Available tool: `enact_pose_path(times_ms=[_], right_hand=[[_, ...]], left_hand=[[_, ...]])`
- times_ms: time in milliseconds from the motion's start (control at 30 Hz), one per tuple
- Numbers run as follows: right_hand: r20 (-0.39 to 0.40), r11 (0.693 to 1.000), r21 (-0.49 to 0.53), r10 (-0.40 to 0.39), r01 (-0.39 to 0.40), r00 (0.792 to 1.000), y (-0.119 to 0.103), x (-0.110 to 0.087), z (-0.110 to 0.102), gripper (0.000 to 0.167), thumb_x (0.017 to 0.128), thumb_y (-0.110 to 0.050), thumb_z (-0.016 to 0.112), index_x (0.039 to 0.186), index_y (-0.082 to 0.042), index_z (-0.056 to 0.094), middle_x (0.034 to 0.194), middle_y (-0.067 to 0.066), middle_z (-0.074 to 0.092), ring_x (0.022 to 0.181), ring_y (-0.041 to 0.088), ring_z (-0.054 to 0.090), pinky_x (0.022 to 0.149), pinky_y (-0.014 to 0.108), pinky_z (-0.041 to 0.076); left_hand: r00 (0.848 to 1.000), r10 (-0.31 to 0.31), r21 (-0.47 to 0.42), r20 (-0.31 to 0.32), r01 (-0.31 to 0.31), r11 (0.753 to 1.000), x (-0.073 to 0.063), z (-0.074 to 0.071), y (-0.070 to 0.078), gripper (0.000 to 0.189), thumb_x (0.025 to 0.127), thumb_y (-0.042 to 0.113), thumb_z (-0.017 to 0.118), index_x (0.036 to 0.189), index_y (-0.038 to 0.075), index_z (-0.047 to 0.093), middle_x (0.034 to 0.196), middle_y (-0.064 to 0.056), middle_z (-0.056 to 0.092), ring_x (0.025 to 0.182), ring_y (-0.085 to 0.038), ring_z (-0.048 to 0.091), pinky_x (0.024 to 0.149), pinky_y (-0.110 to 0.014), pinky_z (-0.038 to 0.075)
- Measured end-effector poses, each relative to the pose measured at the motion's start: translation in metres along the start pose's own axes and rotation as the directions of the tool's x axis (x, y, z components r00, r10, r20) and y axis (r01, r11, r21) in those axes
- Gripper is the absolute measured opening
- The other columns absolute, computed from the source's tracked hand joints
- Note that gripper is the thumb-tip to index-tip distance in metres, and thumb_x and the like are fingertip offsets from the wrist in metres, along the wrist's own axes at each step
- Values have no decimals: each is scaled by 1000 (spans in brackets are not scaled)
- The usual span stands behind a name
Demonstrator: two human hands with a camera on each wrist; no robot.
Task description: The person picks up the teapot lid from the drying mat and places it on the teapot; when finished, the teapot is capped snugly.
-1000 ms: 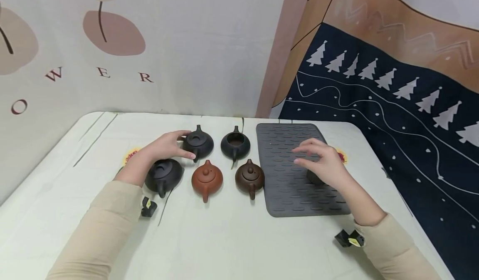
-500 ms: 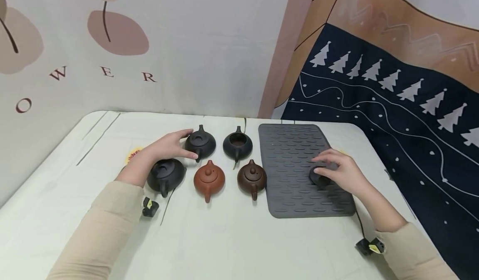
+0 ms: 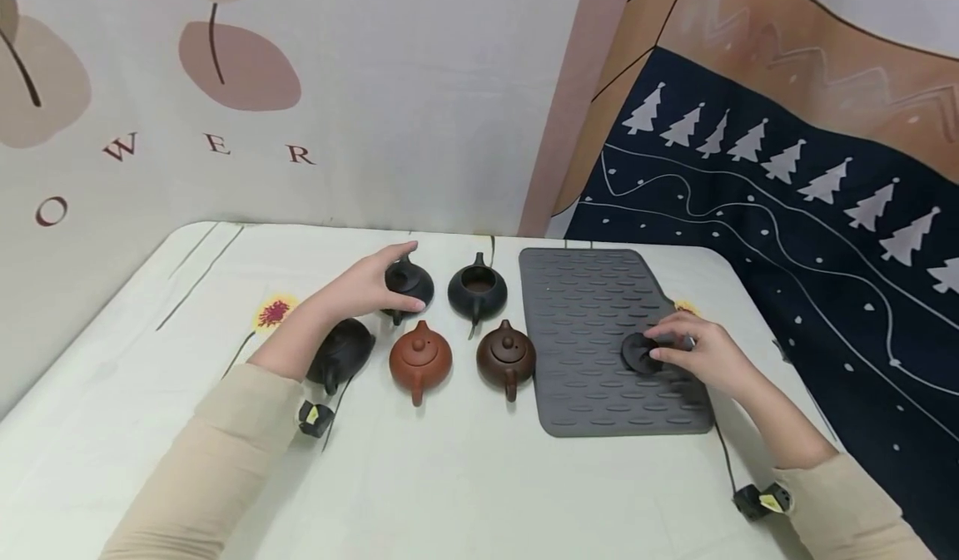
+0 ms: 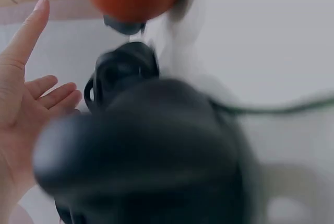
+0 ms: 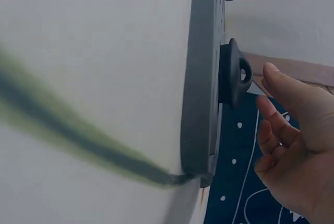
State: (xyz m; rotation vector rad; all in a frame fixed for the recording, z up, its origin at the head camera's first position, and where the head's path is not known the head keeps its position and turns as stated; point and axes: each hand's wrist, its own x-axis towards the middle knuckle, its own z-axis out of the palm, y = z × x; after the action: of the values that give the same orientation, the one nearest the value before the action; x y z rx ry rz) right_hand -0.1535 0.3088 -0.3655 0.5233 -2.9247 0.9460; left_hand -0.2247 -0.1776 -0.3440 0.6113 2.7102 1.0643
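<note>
My left hand (image 3: pixel 358 284) is spread over the back-left black teapot (image 3: pixel 414 287) and covers part of it. In the left wrist view, the thumb and fingers of the left hand (image 4: pixel 26 98) are extended and hold nothing. My right hand (image 3: pixel 704 352) hovers by a black teapot lid (image 3: pixel 637 354) lying on the grey mat (image 3: pixel 592 402). In the right wrist view there is a gap between the right hand (image 5: pixel 302 140) and the lid's loop knob (image 5: pixel 245 74). To the right of the left hand stands a black teapot without a lid (image 3: pixel 478 302).
A black teapot (image 3: pixel 343 352) stands below my left forearm, partly hidden by it. In the front row are a reddish-brown teapot (image 3: pixel 420 360) and a dark brown teapot (image 3: pixel 507 359), the latter close to the mat's left edge. A patterned cloth (image 3: pixel 749 210) hangs behind.
My right hand has come down to the lid, then shifted right and slightly away from it. My left hand has moved slightly right over the teapot, its fingers stretching out. The teapots stay in place.
</note>
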Motion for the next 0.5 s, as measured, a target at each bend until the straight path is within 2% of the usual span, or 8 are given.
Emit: enact_pose_path(times_ms=[233, 333, 500], right_hand=[[9, 1000, 17, 10, -10, 1000, 9, -1, 3, 27, 82, -10, 76, 108, -4, 72, 104, 8, 62, 80, 20, 47, 63, 27, 41], [3, 1000, 29, 0, 0, 1000, 11, -1, 5, 25, 82, -10, 76, 106, -4, 72, 103, 8, 61, 79, 20, 46, 63, 27, 41], [-5, 999, 36, -9, 9, 1000, 14, -1, 8, 22, 83, -11, 76, 104, -5, 74, 105, 9, 61, 79, 19, 47, 63, 27, 41]], left_hand=[[998, 61, -54, -12, -62, 997, 3, 14, 12, 100, 77, 35, 81, 152, 5, 23, 155, -12, 26, 142, -28, 20, 111, -48, 22], [998, 66, -87, -10, -67, 994, 5, 21, 13, 98, 78, 35, 80, 152, 8, 23, 155, -8, 26, 142, -25, 21, 111, -45, 24], [997, 72, -148, -7, -72, 986, 8, 28, 15, 94, 80, 32, 79, 152, 10, 24, 154, -6, 28, 141, -26, 24, 111, -43, 25]])
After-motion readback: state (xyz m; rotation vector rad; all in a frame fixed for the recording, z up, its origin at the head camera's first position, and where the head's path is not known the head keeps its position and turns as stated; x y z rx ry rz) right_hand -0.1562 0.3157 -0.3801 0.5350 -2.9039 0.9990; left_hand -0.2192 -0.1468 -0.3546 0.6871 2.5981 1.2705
